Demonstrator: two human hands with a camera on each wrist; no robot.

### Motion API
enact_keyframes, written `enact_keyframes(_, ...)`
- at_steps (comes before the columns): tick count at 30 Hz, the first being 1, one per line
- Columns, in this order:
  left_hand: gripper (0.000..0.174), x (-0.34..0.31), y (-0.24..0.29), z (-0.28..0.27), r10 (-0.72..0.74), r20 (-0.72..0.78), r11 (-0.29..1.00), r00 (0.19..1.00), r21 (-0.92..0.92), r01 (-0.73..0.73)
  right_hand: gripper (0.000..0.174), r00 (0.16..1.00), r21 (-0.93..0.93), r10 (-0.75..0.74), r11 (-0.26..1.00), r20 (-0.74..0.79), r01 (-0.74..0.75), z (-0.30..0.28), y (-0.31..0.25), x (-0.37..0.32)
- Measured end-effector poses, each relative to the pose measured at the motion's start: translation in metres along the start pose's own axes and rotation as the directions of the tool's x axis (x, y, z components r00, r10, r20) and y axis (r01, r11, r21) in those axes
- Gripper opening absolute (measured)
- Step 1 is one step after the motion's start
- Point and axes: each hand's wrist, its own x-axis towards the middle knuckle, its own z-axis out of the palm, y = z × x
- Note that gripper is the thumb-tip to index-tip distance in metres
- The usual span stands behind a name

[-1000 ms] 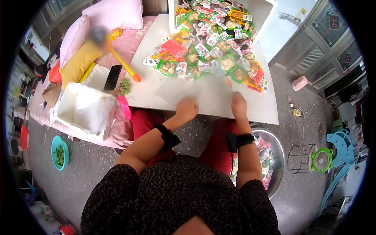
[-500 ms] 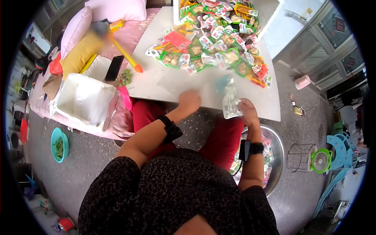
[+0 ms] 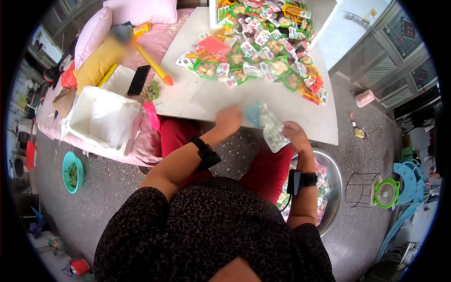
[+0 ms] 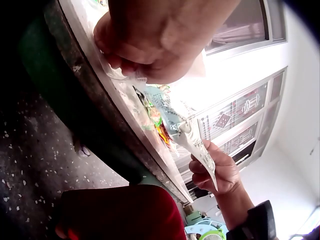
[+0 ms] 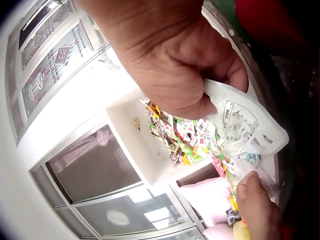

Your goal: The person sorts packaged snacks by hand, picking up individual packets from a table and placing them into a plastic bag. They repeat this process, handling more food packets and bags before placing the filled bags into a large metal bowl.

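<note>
My right hand point(image 3: 297, 136) pinches one end of a silvery, see-through pouch point(image 3: 272, 129) with printing and a barcode, thumb on one side and curled fingers on the other. The pouch slants over the table's front edge, its blue end point(image 3: 253, 113) close to my left hand point(image 3: 229, 119). In the left wrist view, the left hand point(image 4: 155, 55) has curled fingers gripping clear plastic film point(image 4: 131, 79), and the pouch point(image 4: 175, 120) spans between both hands. The right wrist view shows the pouch's printed back point(image 5: 245, 122) under my right thumb.
Many small snack packets point(image 3: 244, 61) spill from a white foam box point(image 3: 324, 19) onto the table point(image 3: 178, 101). A metal basin point(image 3: 334, 188) of packets stands beside my right leg. Left, a bed holds another foam box point(image 3: 77, 124), a phone point(image 3: 139, 80) and an orange-tipped yellow stick point(image 3: 155, 68).
Over the table edge, the right hand has come to hold the pouch, then tilted it so its blue end swung left toward the left hand. The left hand has stayed near its place.
</note>
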Motion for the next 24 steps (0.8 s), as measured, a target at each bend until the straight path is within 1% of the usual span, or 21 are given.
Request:
enact_keyframes(2, 0.015, 0.0, -0.001, 0.002, -0.021, -0.007, 1.0, 1.0, -0.011, 0.021, 0.018, 1.0, 0.016, -0.007, 1.0, -0.002, 0.007, 0.0, 0.004, 0.003)
enact_keyframes(3, 0.014, -0.001, 0.0, 0.003, -0.002, -0.008, 1.0, 1.0, -0.008, 0.002, 0.018, 1.0, 0.024, -0.009, 1.0, -0.003, 0.01, 0.002, 0.004, 0.004)
enact_keyframes(5, 0.014, -0.004, 0.003, 0.003, 0.037, -0.009, 0.999, 0.999, -0.001, -0.037, 0.018, 1.0, -0.071, -0.02, 0.997, 0.015, 0.021, 0.008, -0.002, 0.007)
enact_keyframes(6, 0.013, -0.004, 0.004, 0.004, 0.082, -0.007, 0.996, 0.997, 0.022, -0.082, 0.018, 0.999, -0.117, -0.026, 0.993, 0.022, 0.028, 0.01, -0.005, 0.009)
enact_keyframes(8, 0.012, -0.005, 0.007, 0.005, 0.171, 0.0, 0.983, 0.985, 0.067, -0.171, 0.017, 0.996, -0.138, -0.015, 0.99, 0.085, 0.027, 0.007, -0.002, 0.024)
enact_keyframes(9, 0.012, -0.006, 0.01, 0.004, 0.193, 0.015, 0.979, 0.981, 0.066, -0.194, 0.017, 0.993, -0.149, -0.009, 0.988, 0.117, 0.026, 0.007, -0.004, 0.03)
enact_keyframes(11, 0.011, -0.008, 0.016, 0.003, 0.237, 0.044, 0.969, 0.971, 0.062, -0.239, 0.016, 0.99, -0.08, 0.059, 0.996, 0.132, -0.048, 0.013, -0.008, 0.042)
enact_keyframes(12, 0.011, -0.009, 0.019, 0.002, 0.25, 0.023, 0.967, 0.968, 0.052, -0.251, 0.016, 0.986, -0.045, 0.091, 0.995, 0.14, -0.086, 0.018, -0.01, 0.046)
enact_keyframes(14, 0.01, -0.009, 0.023, 0.001, 0.274, -0.021, 0.961, 0.962, 0.034, -0.273, 0.019, 0.997, 0.173, 0.073, 0.982, 0.038, -0.078, 0.034, -0.011, 0.053)
enact_keyframes(15, 0.01, -0.008, 0.021, 0.0, 0.272, -0.014, 0.962, 0.962, 0.029, -0.271, 0.021, 0.997, 0.279, 0.07, 0.958, -0.013, -0.064, 0.042, -0.011, 0.056)
enact_keyframes(16, 0.01, -0.007, 0.018, 0.001, 0.269, -0.009, 0.963, 0.963, 0.024, -0.269, 0.033, 0.996, 0.307, 0.08, 0.949, -0.027, -0.067, 0.05, -0.022, 0.046)
enact_keyframes(17, 0.01, -0.006, 0.015, 0.001, 0.266, -0.004, 0.964, 0.964, 0.02, -0.266, 0.036, 0.99, 0.145, -0.142, 0.979, -0.022, 0.144, 0.038, 0.007, 0.063)
enact_keyframes(18, 0.01, -0.005, 0.013, 0.001, 0.274, -0.017, 0.962, 0.962, 0.02, -0.273, 0.038, 0.936, -0.015, -0.353, 0.935, 0.021, 0.353, 0.019, 0.059, 0.095)
enact_keyframes(19, 0.009, -0.006, 0.011, 0.001, 0.281, -0.03, 0.96, 0.959, 0.021, -0.28, 0.038, 0.953, -0.126, -0.303, 0.946, -0.013, 0.299, 0.022, 0.058, 0.092)
enact_keyframes(21, 0.009, -0.007, 0.008, 0.001, 0.28, -0.036, 0.96, 0.959, 0.026, -0.28, 0.039, 0.977, -0.332, -0.199, 0.929, -0.081, 0.161, 0.03, 0.053, 0.085)
enact_keyframes(22, 0.009, -0.007, 0.008, 0.002, 0.274, -0.03, 0.962, 0.961, 0.029, -0.273, 0.033, 0.981, -0.422, -0.138, 0.904, -0.133, 0.07, 0.046, 0.024, 0.065)
enact_keyframes(23, 0.008, -0.008, 0.009, 0.002, 0.268, -0.025, 0.963, 0.963, 0.031, -0.267, 0.028, 0.978, -0.503, -0.084, 0.864, -0.191, -0.024, 0.054, 0.009, 0.056)
enact_keyframes(24, 0.008, -0.009, 0.009, 0.001, 0.277, -0.022, 0.961, 0.961, 0.028, -0.276, 0.033, 0.983, -0.504, -0.051, 0.862, -0.176, -0.046, 0.054, 0.008, 0.058)
